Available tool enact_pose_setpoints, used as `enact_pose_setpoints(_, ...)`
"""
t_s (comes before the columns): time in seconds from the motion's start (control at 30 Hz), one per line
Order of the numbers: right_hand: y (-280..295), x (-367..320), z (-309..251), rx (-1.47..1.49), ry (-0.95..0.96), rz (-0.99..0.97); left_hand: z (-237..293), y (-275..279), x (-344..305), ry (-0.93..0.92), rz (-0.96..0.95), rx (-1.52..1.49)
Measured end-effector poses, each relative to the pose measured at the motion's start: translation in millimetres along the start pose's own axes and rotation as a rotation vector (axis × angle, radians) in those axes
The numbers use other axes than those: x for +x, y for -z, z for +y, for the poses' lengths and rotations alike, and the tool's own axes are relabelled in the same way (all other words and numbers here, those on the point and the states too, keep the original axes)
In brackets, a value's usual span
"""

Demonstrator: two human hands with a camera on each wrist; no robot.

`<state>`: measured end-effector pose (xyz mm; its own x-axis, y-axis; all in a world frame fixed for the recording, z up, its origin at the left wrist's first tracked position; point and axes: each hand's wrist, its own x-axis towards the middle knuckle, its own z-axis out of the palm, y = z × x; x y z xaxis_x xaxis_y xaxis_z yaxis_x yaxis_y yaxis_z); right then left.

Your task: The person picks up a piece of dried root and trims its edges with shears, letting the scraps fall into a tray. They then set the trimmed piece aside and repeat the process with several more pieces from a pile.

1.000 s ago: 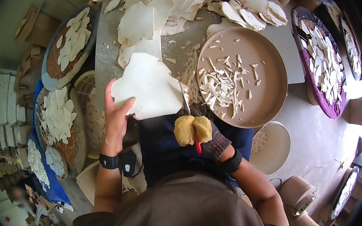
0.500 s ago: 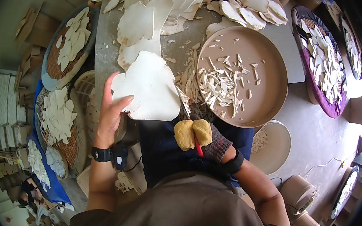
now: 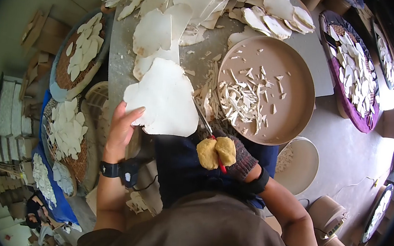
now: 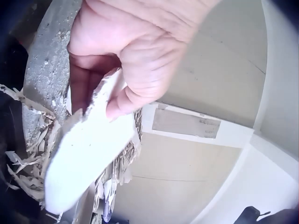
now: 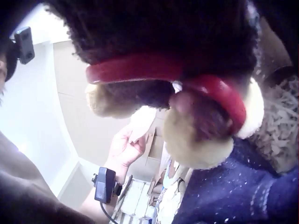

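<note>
My bare left hand (image 3: 120, 132) pinches the left edge of a large, thin white slice (image 3: 165, 100). The left wrist view shows the slice (image 4: 88, 158) nearly edge-on, with the thumb (image 4: 124, 103) on one face and fingers behind it. My right hand (image 3: 244, 162) wears a dark knitted glove and grips red-handled scissors (image 3: 221, 166) with yellow padding (image 3: 215, 152) round the handles. The blades (image 3: 203, 118) slant up along the slice's right edge. In the right wrist view the glove covers part of the red handles (image 5: 135, 67).
A round brown tray (image 3: 292, 109) holding white trimmings sits on the table's right side. More white slices (image 3: 154, 29) are piled at the back. A white bucket (image 3: 308, 163) stands at lower right. Baskets of slices (image 3: 87, 46) flank the table, one with purple cloth (image 3: 367, 124) at right.
The white slice has turned slightly in my left hand, which has moved a little down and left. My right hand still grips the scissors by the slice's edge. The head view has shifted slightly.
</note>
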<state>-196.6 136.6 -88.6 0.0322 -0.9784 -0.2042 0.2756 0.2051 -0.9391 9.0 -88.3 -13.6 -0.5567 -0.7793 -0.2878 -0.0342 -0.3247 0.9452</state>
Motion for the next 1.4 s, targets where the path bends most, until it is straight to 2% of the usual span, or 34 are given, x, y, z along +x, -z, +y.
enact_pose_setpoints(0.03, 2, -2, 1, 0.127, -0.015, -0.006, 4, 4, -2, 0.023, -0.018, -0.013)
enact_pose_setpoints(0.07, 5, -5, 4, 0.255, -0.032, -0.012, 7, 6, -5, -0.039, -0.018, -0.009)
enact_pose_setpoints(0.1, 8, 1, 8, 0.794, -0.11, -0.153, 9, 9, -8, -0.099, -0.018, -0.006)
enact_pose_setpoints(0.17, 7, -2, 13, 0.682, -0.001, -0.137, 10, 15, -11, -0.181, 0.032, 0.021)
enact_pose_setpoints(0.23, -2, -1, 12, 0.619, 0.092, -0.138, 8, 14, -4, -0.523, -0.007, 0.311)
enact_pose_setpoints(0.27, -6, 1, 11, 0.728, 0.097, -0.153, 8, 13, -1, -0.692, -0.027, 0.456)
enact_pose_setpoints(0.3, -11, 3, 6, 0.837, 0.102, -0.168, 15, 5, -5, -0.71, 0.033, 0.649)
enact_pose_setpoints(0.33, -16, 6, 0, 0.945, 0.109, -0.181, 14, 5, -5, -0.733, 0.024, 0.663)
enact_pose_setpoints(0.4, -19, 7, -15, 0.924, 0.073, -0.152, 9, 6, -6, -0.778, 0.009, 0.689)
enact_pose_setpoints(0.47, -20, 9, -20, 0.894, 0.066, -0.154, 7, 4, -9, -0.784, 0.028, 0.69)
enact_pose_setpoints(0.57, -22, 8, -18, 0.571, 0.068, -0.053, 5, -1, -13, -0.8, 0.068, 0.676)
enact_pose_setpoints(0.67, -20, 12, -9, 0.62, 0.071, -0.082, 4, -3, -13, -0.823, 0.093, 0.707)
enact_pose_setpoints(0.77, -24, 14, -13, 0.833, 0.092, -0.119, -1, 0, -12, -0.838, 0.144, 0.751)
enact_pose_setpoints(0.87, -21, 14, -16, 1.14, 0.056, -0.264, -5, -1, -12, -0.854, 0.197, 0.723)
enact_pose_setpoints(0.97, -19, 15, 1, 0.849, 0.131, -0.196, -5, -5, -12, -0.875, 0.235, 0.729)
enact_pose_setpoints(1.07, -24, 15, 1, 0.7, 0.139, -0.115, -6, -9, -15, -0.903, 0.265, 0.813)
enact_pose_setpoints(1.17, -29, 15, -14, 0.963, 0.103, -0.158, -9, -12, -17, -0.895, 0.254, 0.803)
enact_pose_setpoints(1.27, -21, 12, -9, 0.712, 0.097, -0.136, -8, -11, -18, -0.875, 0.231, 0.774)
enact_pose_setpoints(1.37, -24, 10, -4, 0.949, 0.091, -0.163, -13, -9, -19, -0.84, 0.195, 0.728)
enact_pose_setpoints(1.4, -24, 9, -8, 0.866, 0.08, -0.142, -14, -9, -18, -0.828, 0.18, 0.706)
